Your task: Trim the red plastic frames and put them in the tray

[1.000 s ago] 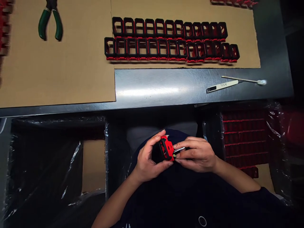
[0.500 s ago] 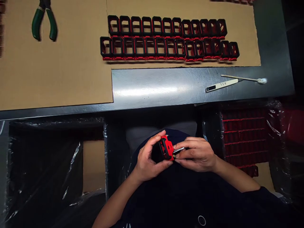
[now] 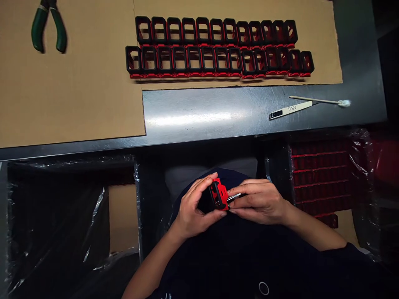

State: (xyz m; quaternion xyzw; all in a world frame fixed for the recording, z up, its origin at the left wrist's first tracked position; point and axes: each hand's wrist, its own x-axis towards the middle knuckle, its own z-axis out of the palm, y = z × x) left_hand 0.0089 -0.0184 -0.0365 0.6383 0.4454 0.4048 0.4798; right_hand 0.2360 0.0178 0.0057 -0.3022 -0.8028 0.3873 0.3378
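Low in front of my body, my left hand (image 3: pixel 195 209) grips a small red-and-black frame-shaped plastic part (image 3: pixel 220 194), thumb below and fingers over its top. The part is tilted, with its red side facing right. Against that side, my right hand (image 3: pixel 260 202) pinches a thin silvery metal tool (image 3: pixel 234 197) between thumb and fingers. The tool's near end meets the lower right of the red side; its exact kind and tip are hidden by my fingers.
Two rows of similar red-and-black parts (image 3: pixel 182 62) stand on cardboard (image 3: pixel 77 99). Green-handled pliers (image 3: pixel 59 31) lie left. A cotton swab (image 3: pixel 314 100) crosses a white tool marked A55 (image 3: pixel 291 110) on the metal table (image 3: pixel 199 112). Plastic-lined boxes flank me; the right one holds red parts (image 3: pixel 321 178).
My hands, the plastic part and the metal tool stay almost in place. The view has shifted slightly, so the table items appear a little further left and higher.
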